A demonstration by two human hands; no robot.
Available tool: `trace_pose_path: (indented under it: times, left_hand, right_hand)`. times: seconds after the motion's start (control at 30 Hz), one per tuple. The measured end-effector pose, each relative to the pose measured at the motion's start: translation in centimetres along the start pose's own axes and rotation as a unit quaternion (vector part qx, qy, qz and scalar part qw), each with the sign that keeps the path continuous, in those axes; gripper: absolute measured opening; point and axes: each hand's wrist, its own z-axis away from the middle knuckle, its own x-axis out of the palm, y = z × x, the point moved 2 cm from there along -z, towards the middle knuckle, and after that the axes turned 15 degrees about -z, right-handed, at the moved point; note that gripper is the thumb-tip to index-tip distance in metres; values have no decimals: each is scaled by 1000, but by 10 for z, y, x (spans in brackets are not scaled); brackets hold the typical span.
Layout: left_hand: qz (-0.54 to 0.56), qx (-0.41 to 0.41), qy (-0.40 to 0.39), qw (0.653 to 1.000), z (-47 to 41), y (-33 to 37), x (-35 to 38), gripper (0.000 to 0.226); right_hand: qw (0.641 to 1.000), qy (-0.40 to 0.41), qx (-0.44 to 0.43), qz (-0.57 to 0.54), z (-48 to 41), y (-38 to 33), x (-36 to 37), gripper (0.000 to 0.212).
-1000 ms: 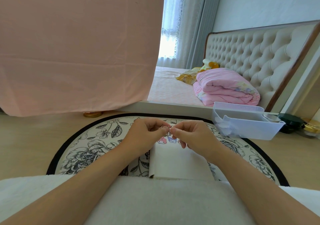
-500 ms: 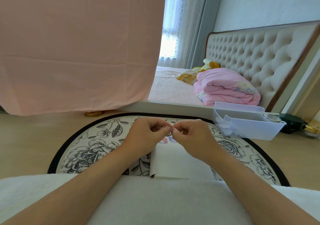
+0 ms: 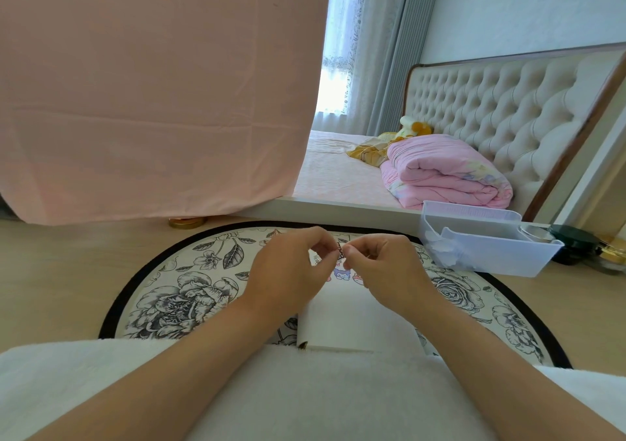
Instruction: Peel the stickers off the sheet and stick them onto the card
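**Sticker [image 3: 340, 250] pinched in both hands over the card [image 3: 352, 318]**

Floral mat [image 3: 189, 291] on the floor, white card lying on it with its near edge at my lap. My left hand [image 3: 288, 271] and right hand [image 3: 382, 267] meet over the far end, fingers of both clamped on the tiny sticker, just above cartoon stickers [image 3: 340, 274] on the card.

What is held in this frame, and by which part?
A small sticker, pinched from opposite sides by the fingertips of the left hand and the right hand, over the white card.
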Motion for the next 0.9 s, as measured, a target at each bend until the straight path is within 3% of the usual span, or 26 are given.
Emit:
trace_pose_path:
  times: [0.27,0.63,0.9]
  left_hand:
    - [177,-107,-68,976,-3,-6,8,9]
    - [179,-94,-78,976,-4,-5,12,17]
    - [191,-68,-84,976,-5,-7,16,17]
  right_hand:
    - [995,-8,-43,88,1,1,4,14]
    - [993,-4,-65,95,4,0,8,13]
    - [1000,2,-29,10,4,-6,6,19]
